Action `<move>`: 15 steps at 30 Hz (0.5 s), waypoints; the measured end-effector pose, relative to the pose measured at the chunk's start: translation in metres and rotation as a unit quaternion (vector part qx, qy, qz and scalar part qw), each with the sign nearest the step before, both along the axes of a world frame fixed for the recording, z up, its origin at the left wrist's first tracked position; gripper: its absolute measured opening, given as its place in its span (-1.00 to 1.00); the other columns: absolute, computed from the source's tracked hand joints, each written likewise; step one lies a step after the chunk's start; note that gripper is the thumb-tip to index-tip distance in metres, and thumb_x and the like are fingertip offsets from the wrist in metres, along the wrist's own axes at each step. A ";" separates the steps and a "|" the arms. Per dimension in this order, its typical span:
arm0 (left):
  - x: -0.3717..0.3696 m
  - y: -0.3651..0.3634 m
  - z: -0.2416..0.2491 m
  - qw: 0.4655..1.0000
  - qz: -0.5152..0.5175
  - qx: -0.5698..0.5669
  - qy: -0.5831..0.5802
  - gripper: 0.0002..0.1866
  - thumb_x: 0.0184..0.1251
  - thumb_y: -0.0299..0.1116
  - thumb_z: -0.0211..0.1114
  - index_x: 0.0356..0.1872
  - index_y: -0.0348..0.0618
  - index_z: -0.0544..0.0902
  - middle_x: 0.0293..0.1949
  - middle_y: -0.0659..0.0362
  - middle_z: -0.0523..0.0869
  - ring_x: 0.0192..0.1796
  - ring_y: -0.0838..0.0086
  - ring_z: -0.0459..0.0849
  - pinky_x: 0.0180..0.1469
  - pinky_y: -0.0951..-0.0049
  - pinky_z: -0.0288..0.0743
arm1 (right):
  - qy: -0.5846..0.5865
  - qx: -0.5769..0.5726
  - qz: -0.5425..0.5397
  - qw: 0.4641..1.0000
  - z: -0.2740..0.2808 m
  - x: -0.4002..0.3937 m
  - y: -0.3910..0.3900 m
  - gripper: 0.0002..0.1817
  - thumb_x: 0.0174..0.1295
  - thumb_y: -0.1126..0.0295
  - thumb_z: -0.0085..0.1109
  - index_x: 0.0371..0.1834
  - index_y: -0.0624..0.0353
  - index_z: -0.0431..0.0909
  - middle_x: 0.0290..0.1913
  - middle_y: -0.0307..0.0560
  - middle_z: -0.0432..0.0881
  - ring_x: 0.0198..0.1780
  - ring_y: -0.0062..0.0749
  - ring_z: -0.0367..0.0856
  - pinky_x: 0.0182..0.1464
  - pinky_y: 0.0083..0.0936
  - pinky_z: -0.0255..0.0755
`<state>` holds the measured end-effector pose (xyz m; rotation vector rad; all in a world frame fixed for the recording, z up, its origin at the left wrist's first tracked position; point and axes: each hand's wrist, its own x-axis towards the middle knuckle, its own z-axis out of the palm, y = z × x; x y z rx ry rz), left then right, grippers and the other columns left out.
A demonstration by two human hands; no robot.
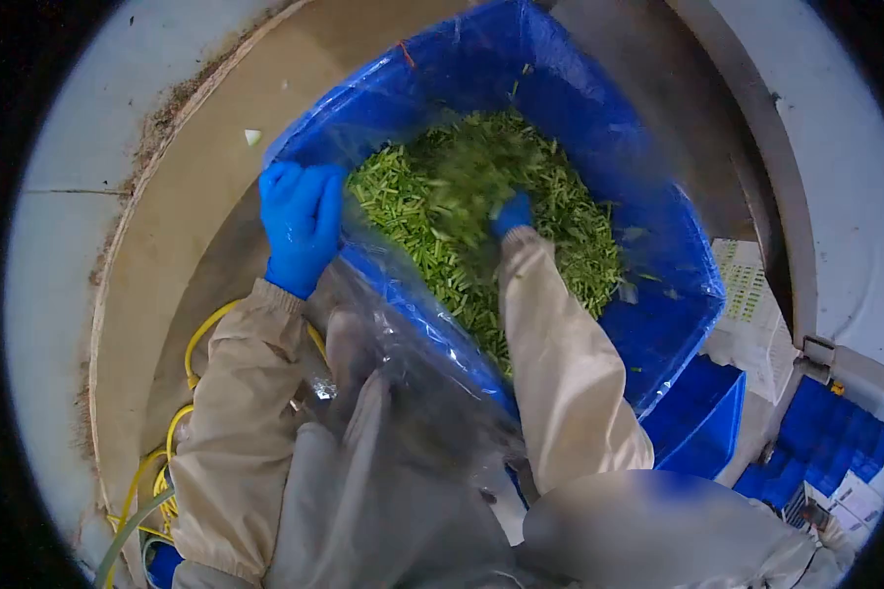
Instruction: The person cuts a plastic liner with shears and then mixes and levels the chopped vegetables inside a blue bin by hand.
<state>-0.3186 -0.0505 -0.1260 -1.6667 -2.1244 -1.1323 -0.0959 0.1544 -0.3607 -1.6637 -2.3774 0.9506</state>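
Note:
A large blue bin (589, 69), lined with clear plastic film (388, 290), holds a heap of chopped green vegetable pieces (403, 201). At the bin's left corner my left hand (303, 221), in a blue glove, is closed on the lined rim with its fingers curled. My right hand (512, 213), also blue-gloved, reaches over the near side into the middle of the greens. Its fingers are hidden among the pieces, and the greens around it are blurred by motion. Beige sleeves cover both forearms.
A smaller blue crate (702, 412) stands beside the bin's lower right. A white perforated crate (751, 304) is behind it. Yellow hose (201, 339) lies coiled at left. One pale scrap (252, 136) rests on the floor. More blue crates (825, 437) stand at far right.

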 end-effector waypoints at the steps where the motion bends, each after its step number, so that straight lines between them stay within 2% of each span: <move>1: 0.000 0.000 0.001 1.000 -0.002 0.008 0.000 -0.93 0.04 -0.50 0.15 -0.42 -0.16 0.58 -0.59 0.15 0.45 -0.45 0.30 0.39 -0.20 0.37 0.21 | 0.073 0.009 0.027 0.997 0.025 -0.024 -0.009 -0.59 0.08 0.34 0.06 0.01 0.26 0.41 -0.01 0.17 0.48 0.02 -0.06 0.46 -0.01 -0.32 0.38; 2: 0.000 0.000 0.002 1.000 -0.003 0.018 -0.002 -0.93 0.04 -0.50 0.15 -0.42 -0.16 0.58 -0.59 0.16 0.45 -0.46 0.30 0.39 -0.20 0.37 0.21 | 0.143 0.020 0.053 0.988 0.066 -0.045 -0.012 -0.54 0.05 0.31 0.09 0.05 0.26 0.40 0.03 0.20 0.46 0.03 -0.01 0.46 0.00 -0.29 0.37; 3: -0.003 -0.001 -0.001 1.000 -0.002 0.017 -0.004 -0.93 0.04 -0.50 0.15 -0.42 -0.16 0.58 -0.59 0.16 0.45 -0.46 0.30 0.39 -0.20 0.37 0.21 | 0.142 0.020 0.053 0.988 0.088 -0.045 -0.009 -0.54 0.05 0.31 0.09 0.05 0.26 0.40 0.03 0.20 0.46 0.03 -0.01 0.46 0.00 -0.29 0.37; 5: -0.006 -0.002 -0.008 1.000 -0.013 -0.006 -0.015 -0.93 0.05 -0.49 0.15 -0.42 -0.16 0.58 -0.60 0.15 0.44 -0.45 0.31 0.40 -0.21 0.37 0.21 | 0.143 -0.086 -0.028 0.986 0.118 -0.022 0.002 -0.49 0.04 0.22 0.13 0.04 0.27 0.41 0.08 0.22 0.42 0.07 0.02 0.42 0.04 -0.28 0.34; 7: -0.002 0.000 -0.001 1.000 -0.009 0.005 -0.015 -0.93 0.06 -0.49 0.15 -0.42 -0.15 0.58 -0.60 0.15 0.44 -0.45 0.31 0.40 -0.21 0.37 0.21 | 0.016 -0.050 -0.063 0.997 0.131 0.016 0.004 -0.48 0.02 0.19 0.18 -0.03 0.36 0.42 -0.31 0.08 0.61 -0.24 -0.22 0.59 -0.14 -0.35 0.42; 9: 0.002 0.000 0.003 1.000 -0.005 0.015 -0.013 -0.93 0.07 -0.49 0.14 -0.42 -0.15 0.58 -0.60 0.15 0.43 -0.45 0.31 0.41 -0.21 0.38 0.21 | -0.038 0.002 0.045 0.998 0.067 0.083 0.007 -0.46 -0.01 0.11 0.19 -0.04 0.28 0.44 -0.28 0.13 0.60 -0.24 -0.15 0.59 -0.15 -0.36 0.42; 10: 0.001 0.000 0.004 1.000 -0.002 0.008 -0.015 -0.93 0.07 -0.49 0.14 -0.42 -0.15 0.58 -0.60 0.14 0.43 -0.45 0.31 0.41 -0.21 0.37 0.21 | -0.067 0.142 0.144 0.977 0.071 0.100 -0.007 -0.46 -0.02 0.07 0.19 -0.05 0.22 0.45 -0.30 0.15 0.60 -0.25 -0.12 0.59 -0.16 -0.34 0.42; 11: 0.001 -0.002 0.005 1.000 0.003 0.000 -0.015 -0.93 0.08 -0.49 0.13 -0.42 -0.15 0.57 -0.60 0.14 0.43 -0.45 0.30 0.42 -0.21 0.37 0.21 | -0.094 0.277 0.241 0.926 0.076 0.114 -0.025 -0.46 -0.04 0.03 0.20 -0.05 0.16 0.46 -0.31 0.16 0.60 -0.26 -0.09 0.58 -0.18 -0.32 0.43; 12: 0.000 -0.002 0.005 1.000 0.006 0.001 -0.015 -0.93 0.08 -0.49 0.13 -0.42 -0.15 0.57 -0.60 0.14 0.43 -0.45 0.30 0.42 -0.21 0.37 0.21 | -0.093 0.278 0.244 0.925 0.082 0.115 -0.035 -0.46 -0.04 0.03 0.20 -0.05 0.16 0.46 -0.31 0.16 0.60 -0.26 -0.09 0.58 -0.18 -0.32 0.43; 13: 0.000 -0.001 0.004 1.000 0.002 0.007 -0.019 -0.93 0.08 -0.48 0.13 -0.42 -0.15 0.57 -0.60 0.14 0.43 -0.45 0.30 0.42 -0.20 0.37 0.21 | -0.041 0.132 0.202 0.970 0.092 0.107 -0.045 -0.54 0.01 0.07 0.13 -0.06 0.09 0.49 -0.17 0.17 0.55 -0.15 -0.06 0.54 -0.08 -0.26 0.40; 14: 0.000 -0.001 0.003 1.000 -0.003 0.012 -0.022 -0.93 0.08 -0.48 0.13 -0.42 -0.16 0.57 -0.60 0.14 0.43 -0.46 0.30 0.41 -0.20 0.36 0.21 | 0.011 -0.019 0.156 0.988 0.100 0.098 -0.053 -0.60 0.06 0.10 0.06 -0.07 0.03 0.52 -0.03 0.18 0.51 -0.03 -0.03 0.50 0.02 -0.20 0.37; 15: 0.000 -0.002 0.003 1.000 0.000 0.011 -0.021 -0.93 0.08 -0.48 0.13 -0.42 -0.16 0.57 -0.60 0.14 0.43 -0.46 0.30 0.41 -0.20 0.36 0.21 | 0.012 -0.020 0.158 0.987 0.106 0.089 -0.061 -0.60 0.06 0.10 0.06 -0.07 0.03 0.52 -0.03 0.18 0.51 -0.03 -0.03 0.50 0.02 -0.20 0.37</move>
